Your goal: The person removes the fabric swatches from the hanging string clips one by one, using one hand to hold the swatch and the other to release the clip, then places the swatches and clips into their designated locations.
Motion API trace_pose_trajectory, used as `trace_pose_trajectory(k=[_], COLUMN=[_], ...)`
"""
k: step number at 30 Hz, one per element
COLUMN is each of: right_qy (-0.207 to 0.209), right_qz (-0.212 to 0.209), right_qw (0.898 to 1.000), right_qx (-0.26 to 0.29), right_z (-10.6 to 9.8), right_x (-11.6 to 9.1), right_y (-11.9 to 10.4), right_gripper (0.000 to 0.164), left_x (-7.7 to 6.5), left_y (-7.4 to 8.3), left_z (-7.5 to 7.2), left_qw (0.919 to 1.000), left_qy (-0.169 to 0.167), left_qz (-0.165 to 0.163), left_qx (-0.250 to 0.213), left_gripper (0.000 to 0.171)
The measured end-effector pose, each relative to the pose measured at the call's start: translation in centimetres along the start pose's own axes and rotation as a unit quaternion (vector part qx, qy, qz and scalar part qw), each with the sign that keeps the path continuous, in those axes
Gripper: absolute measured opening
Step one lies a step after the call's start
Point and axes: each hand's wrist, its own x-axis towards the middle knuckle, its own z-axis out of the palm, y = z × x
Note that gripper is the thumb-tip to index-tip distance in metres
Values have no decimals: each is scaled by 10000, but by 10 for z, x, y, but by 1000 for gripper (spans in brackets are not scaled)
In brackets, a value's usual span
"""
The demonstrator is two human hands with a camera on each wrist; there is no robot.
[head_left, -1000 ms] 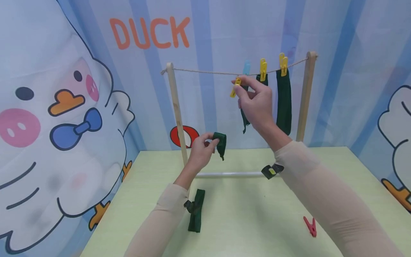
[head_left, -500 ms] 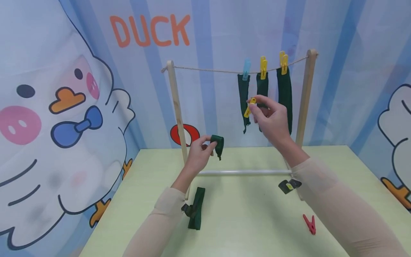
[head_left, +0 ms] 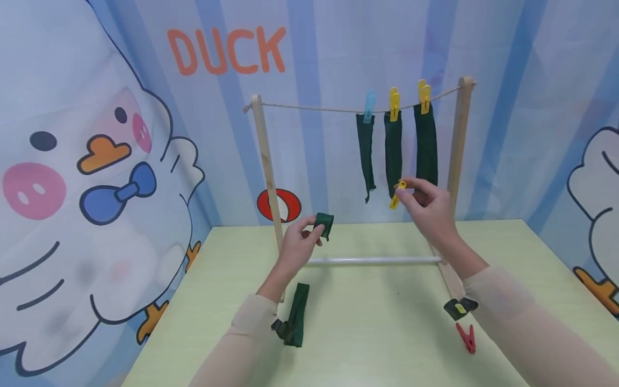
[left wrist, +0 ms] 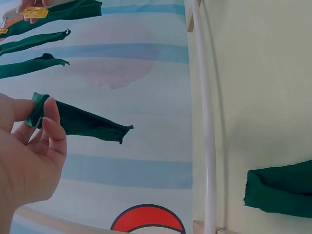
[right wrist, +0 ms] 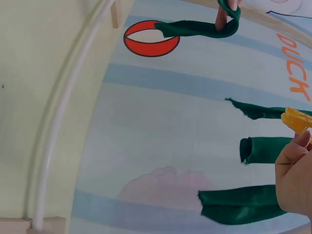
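My left hand [head_left: 297, 244] pinches a dark green cloth strip [head_left: 324, 221] near one end. In the left wrist view the strip's [left wrist: 92, 121] free part hangs past the fingers. My right hand [head_left: 432, 214] holds a yellow clothespin [head_left: 398, 194] between thumb and fingers, in front of the hanging cloths. Three green strips hang from a string [head_left: 314, 108]: the left strip [head_left: 366, 153] under a blue clothespin [head_left: 369, 106], the middle strip [head_left: 393, 153] under a yellow clothespin [head_left: 394, 105], and the right strip [head_left: 426, 142] under yellow clothespins [head_left: 424, 98].
Wooden posts, one left [head_left: 265, 156] and one right [head_left: 459, 140], carry the string, and a white rod [head_left: 369, 261] joins them low down. Another green strip [head_left: 299, 314] lies on the table [head_left: 367, 333] by my left wrist. A red clothespin [head_left: 467, 338] lies at the right.
My right hand has moved down and right from near the string with the yellow clothespin, uncovering the hanging strips. My left hand has lowered slightly, still holding its strip.
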Motion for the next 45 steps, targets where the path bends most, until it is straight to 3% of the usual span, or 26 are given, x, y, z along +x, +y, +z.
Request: trace_pose_trajectory(k=[13,23,27,33,45], right_qy=[-87,-229,-335,-534,-749], right_qz=[447,968,1293,1729,1715], right_qw=[9979,9917,9875,9788,9679], right_qx=[-456,-820,-837,-964,-1677], right_z=[-25,-45,-53,-68,-86], right_x=[-39,-75,-88,-102,-118], right_y=[25,45,52,64,74], right_gripper=[35,42,44,49,50], left_x=[-9,-20,-26,-27,-40], left_y=[-10,-16,-19,-25,-40], left_z=[3,4,6,7,11], left_qw=[9997,9996,9990,9989,9967], left_qy=[-56,-15,-23,-14,-154], left_qz=[-257,-240,-424,-442,-691], left_qx=[-20,158,133,155,404], left_gripper=[18,18,18,18,17])
